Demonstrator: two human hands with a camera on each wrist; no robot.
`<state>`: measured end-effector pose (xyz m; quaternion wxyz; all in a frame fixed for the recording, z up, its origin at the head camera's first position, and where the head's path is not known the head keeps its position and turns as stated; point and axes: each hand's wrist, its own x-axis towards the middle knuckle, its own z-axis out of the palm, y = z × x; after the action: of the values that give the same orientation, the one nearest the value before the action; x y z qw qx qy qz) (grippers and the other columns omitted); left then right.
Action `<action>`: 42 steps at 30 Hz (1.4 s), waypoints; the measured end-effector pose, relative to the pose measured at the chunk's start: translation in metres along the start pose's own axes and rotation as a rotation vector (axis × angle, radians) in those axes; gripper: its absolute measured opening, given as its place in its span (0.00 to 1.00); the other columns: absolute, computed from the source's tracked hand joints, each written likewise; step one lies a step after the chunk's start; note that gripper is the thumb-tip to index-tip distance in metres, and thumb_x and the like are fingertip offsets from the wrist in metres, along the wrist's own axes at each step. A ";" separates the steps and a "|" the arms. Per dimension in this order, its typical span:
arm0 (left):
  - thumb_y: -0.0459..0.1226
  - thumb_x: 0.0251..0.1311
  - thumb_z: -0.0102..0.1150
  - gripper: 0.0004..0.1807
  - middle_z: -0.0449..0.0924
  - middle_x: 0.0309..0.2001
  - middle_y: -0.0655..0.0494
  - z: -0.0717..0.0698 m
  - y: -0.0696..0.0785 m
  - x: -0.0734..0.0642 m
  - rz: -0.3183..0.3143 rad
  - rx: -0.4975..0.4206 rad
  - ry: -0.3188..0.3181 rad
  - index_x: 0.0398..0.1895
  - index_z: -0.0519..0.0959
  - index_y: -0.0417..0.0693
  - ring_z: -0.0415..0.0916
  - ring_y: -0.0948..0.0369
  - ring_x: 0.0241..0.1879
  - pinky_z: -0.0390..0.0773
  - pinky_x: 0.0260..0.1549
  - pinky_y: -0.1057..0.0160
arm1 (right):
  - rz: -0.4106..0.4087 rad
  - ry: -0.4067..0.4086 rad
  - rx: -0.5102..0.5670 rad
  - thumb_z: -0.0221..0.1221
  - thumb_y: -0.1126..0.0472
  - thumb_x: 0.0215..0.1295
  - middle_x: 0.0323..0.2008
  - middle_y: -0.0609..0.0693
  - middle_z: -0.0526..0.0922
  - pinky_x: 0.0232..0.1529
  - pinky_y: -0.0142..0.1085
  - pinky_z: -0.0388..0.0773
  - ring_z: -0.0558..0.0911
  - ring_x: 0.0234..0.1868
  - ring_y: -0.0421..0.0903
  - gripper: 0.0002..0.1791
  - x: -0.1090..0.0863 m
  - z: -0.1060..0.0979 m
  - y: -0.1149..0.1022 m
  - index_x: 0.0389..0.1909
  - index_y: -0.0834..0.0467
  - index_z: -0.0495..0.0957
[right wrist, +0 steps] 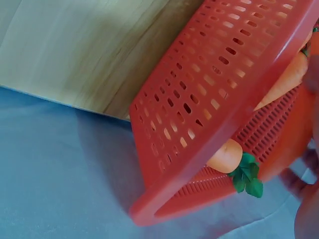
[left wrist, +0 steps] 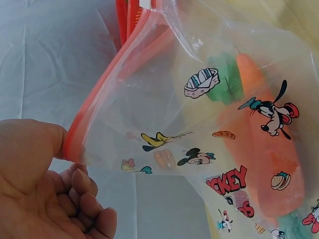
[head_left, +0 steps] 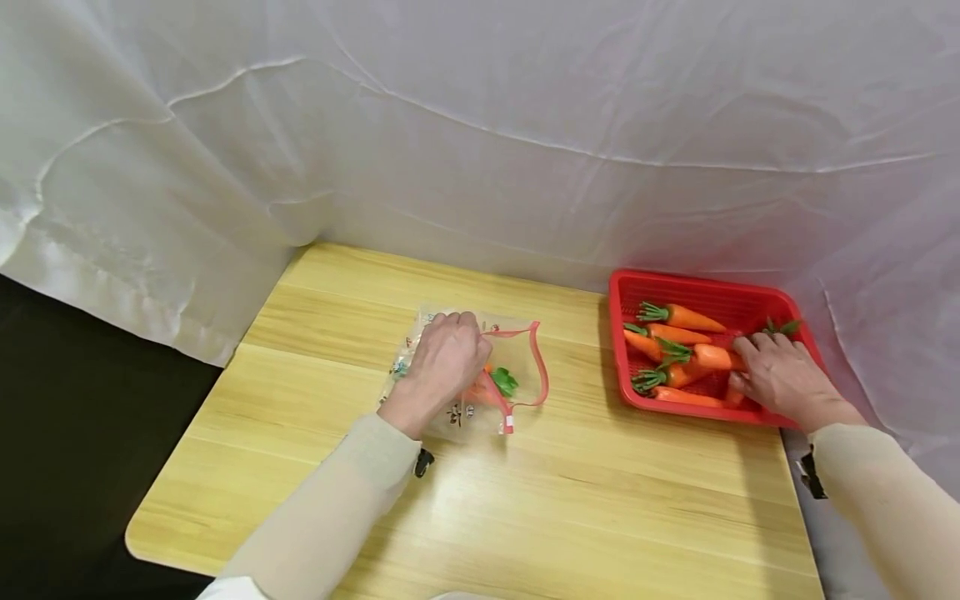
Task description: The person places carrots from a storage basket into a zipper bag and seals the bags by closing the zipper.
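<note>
My left hand (head_left: 446,354) pinches the red zip edge of a clear plastic bag (left wrist: 164,119) printed with cartoon figures. The bag's mouth gapes toward the right. Inside it, a carrot (left wrist: 271,149) with green leaves shows through the film. Over at the right, my right hand (head_left: 791,379) reaches into a red plastic basket (head_left: 705,286) and grips a thick orange carrot (head_left: 716,357). In the right wrist view, fingers (right wrist: 294,184) lie along this carrot, and the rest of the hand is cut off by the frame. Several other carrots (head_left: 693,318) with green tops lie in the basket.
Bag and basket stand on a light wooden table (head_left: 585,500), the basket at its back right corner. A pale cloth curtain (head_left: 480,150) hangs close behind the table and on the right. Something white pokes in at the bottom edge of the head view.
</note>
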<state>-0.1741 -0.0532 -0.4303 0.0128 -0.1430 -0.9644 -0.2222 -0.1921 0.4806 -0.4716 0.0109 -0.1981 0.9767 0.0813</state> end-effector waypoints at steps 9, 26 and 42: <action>0.34 0.69 0.49 0.12 0.71 0.24 0.54 0.000 -0.001 -0.001 0.013 0.005 0.014 0.25 0.70 0.48 0.67 0.54 0.28 0.67 0.31 0.62 | -0.026 0.049 -0.005 0.73 0.63 0.56 0.42 0.65 0.78 0.48 0.65 0.75 0.78 0.46 0.69 0.28 -0.001 -0.004 0.000 0.53 0.64 0.69; 0.33 0.68 0.48 0.12 0.67 0.22 0.55 -0.006 -0.002 -0.001 0.037 0.010 0.045 0.23 0.69 0.48 0.65 0.54 0.26 0.66 0.33 0.61 | -0.091 0.262 -0.082 0.74 0.66 0.46 0.37 0.68 0.77 0.41 0.60 0.72 0.74 0.40 0.69 0.29 -0.002 -0.036 -0.016 0.46 0.68 0.70; 0.32 0.67 0.51 0.14 0.63 0.20 0.56 -0.009 -0.002 0.001 0.064 0.013 0.093 0.21 0.67 0.48 0.63 0.55 0.25 0.65 0.31 0.61 | -0.232 0.503 -0.099 0.55 0.53 0.62 0.40 0.65 0.76 0.38 0.59 0.63 0.71 0.44 0.69 0.19 0.006 -0.091 -0.063 0.43 0.66 0.72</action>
<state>-0.1759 -0.0589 -0.4226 0.0655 -0.1631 -0.9591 -0.2217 -0.1717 0.4061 -0.3920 -0.2321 -0.3230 0.9144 0.0756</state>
